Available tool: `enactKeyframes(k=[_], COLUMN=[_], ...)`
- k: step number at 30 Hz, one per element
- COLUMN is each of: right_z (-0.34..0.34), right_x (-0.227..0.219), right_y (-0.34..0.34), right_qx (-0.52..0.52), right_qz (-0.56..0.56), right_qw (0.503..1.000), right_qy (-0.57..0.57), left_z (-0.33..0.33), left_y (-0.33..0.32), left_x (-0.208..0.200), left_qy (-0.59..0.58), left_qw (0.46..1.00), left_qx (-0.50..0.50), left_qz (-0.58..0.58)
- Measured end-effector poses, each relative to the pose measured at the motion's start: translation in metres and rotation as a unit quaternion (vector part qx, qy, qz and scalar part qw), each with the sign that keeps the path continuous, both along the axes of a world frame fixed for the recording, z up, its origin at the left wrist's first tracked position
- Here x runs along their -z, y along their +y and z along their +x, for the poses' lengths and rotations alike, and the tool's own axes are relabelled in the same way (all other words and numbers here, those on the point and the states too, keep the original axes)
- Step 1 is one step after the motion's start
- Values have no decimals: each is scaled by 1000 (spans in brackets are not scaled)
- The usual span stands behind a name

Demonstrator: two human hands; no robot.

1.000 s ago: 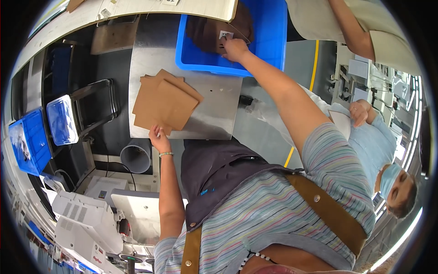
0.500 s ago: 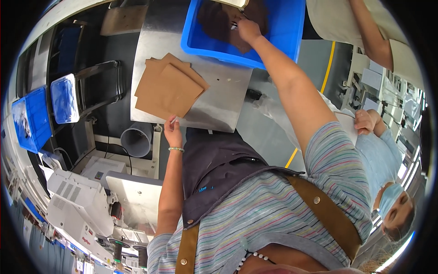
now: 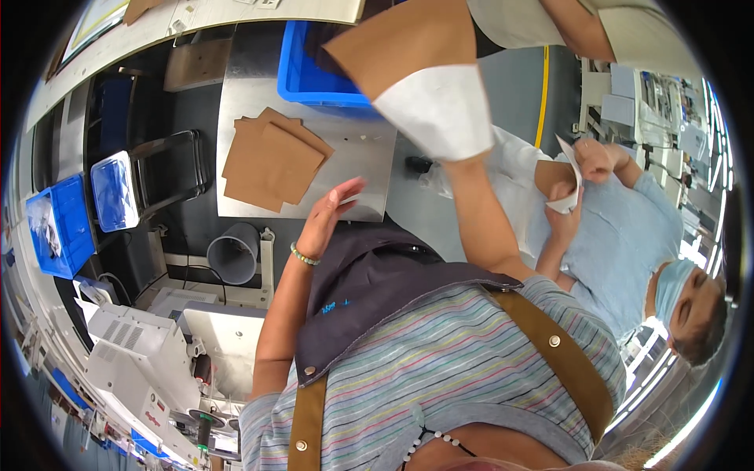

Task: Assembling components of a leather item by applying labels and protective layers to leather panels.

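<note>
A large flat sheet (image 3: 436,110), part brown and part white, is raised above the right side of the metal table (image 3: 361,161). My right hand (image 3: 468,166) holds it from behind; the fingers are hidden by the sheet. My left hand (image 3: 326,216) hovers at the table's near edge, fingers stretched out and nothing in it. Several brown sheets (image 3: 275,161) lie overlapping on the table, beyond my left hand. Behind them stands a blue bin (image 3: 322,98), partly covered by the raised sheet, with dark brown material inside.
To my right a masked person in light blue (image 3: 628,243) holds a brown-and-white piece (image 3: 569,177). Another person's arm (image 3: 581,27) shows at the far right. A grey waste bin (image 3: 233,253), a chair (image 3: 169,173) and white machines (image 3: 133,330) stand on the left.
My right hand has come out of the blue bin toward me with the brown-and-white sheet. My left hand has left the brown pile's corner and moved right.
</note>
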State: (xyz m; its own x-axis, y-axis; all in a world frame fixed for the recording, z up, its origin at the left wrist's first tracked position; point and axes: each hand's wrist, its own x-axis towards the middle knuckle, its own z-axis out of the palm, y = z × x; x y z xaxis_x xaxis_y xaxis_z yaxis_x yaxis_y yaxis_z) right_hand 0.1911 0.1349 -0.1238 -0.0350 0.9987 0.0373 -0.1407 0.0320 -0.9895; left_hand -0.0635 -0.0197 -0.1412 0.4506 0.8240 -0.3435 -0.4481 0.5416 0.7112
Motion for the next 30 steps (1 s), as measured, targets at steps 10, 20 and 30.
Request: enactKeyframes(k=[10, 20, 30], right_z=[14, 65, -3], right_x=[-38, -85, -123], right_y=[-65, -80, -153], right_qx=[-209, 21, -110], right_qz=[-187, -161, 85], right_qw=[931, 945, 942], right_qy=[235, -285, -306], left_z=[35, 45, 71], left_y=[28, 18, 2], left_x=[-118, -123, -127], left_qy=[-101, 50, 16], left_qw=[977, 952, 968], left_qx=[-135, -282, -182], left_qz=[-127, -112, -174])
